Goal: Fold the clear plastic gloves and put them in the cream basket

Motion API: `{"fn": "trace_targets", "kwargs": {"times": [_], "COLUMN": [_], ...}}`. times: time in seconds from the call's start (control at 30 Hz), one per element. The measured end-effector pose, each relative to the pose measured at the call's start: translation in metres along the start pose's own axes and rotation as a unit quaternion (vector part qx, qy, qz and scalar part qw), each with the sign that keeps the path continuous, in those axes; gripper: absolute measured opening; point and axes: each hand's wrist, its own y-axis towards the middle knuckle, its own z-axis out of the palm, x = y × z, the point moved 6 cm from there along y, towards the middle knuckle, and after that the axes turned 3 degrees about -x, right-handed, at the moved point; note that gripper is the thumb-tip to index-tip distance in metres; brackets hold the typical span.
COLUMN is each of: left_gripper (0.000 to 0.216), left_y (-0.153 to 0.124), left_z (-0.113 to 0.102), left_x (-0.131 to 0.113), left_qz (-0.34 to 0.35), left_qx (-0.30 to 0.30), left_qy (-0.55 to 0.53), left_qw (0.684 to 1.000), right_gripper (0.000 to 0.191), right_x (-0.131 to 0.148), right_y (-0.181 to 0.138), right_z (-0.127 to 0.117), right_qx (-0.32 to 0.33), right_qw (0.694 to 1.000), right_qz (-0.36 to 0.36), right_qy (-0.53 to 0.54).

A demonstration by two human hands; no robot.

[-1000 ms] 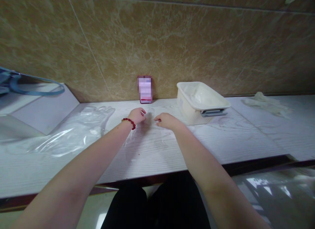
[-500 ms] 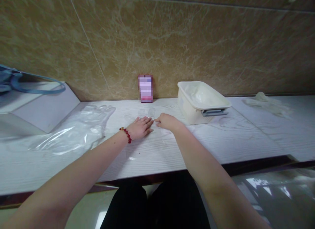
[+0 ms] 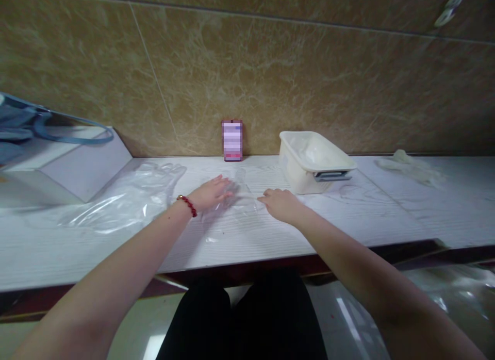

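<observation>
A thin clear plastic glove (image 3: 235,205) lies on the white wood-grain counter (image 3: 348,221) in front of me. My left hand (image 3: 211,193), with a red bead bracelet at the wrist, lies flat on the glove with fingers stretched out. My right hand (image 3: 281,204) rests just to the right, fingers curled and pinching the glove's edge. A stack of clear plastic gloves (image 3: 131,202) lies to the left of my left hand.
A white plastic tub (image 3: 309,161) with a grey handle stands at the back right. A small pink upright object (image 3: 232,140) leans on the marble wall. A crumpled pale glove (image 3: 412,164) lies far right. A white box (image 3: 69,169) with a blue bag sits at the left.
My left hand went from a closed pinch to lying flat on the clear glove. My right hand slid right, pulling the glove's edge, and my view shifted slightly.
</observation>
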Motion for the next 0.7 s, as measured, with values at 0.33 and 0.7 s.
{"fn": "trace_targets", "kwargs": {"times": [0.33,0.7], "left_gripper": [0.026,0.022], "left_y": [-0.117,-0.094], "left_z": [-0.001,-0.012], "left_x": [-0.035,-0.025], "left_qz": [0.049,-0.08], "left_qx": [-0.032,-0.106], "left_qy": [-0.071,-0.15], "left_qw": [0.996,0.98], "right_gripper": [0.032,0.059], "right_x": [0.005,0.002], "right_y": [-0.039,-0.03], "right_z": [-0.001,0.008], "right_qx": [-0.127,-0.141], "right_qw": [0.97,0.958], "right_qz": [-0.157,-0.131], "right_qy": [0.137,0.214]}}
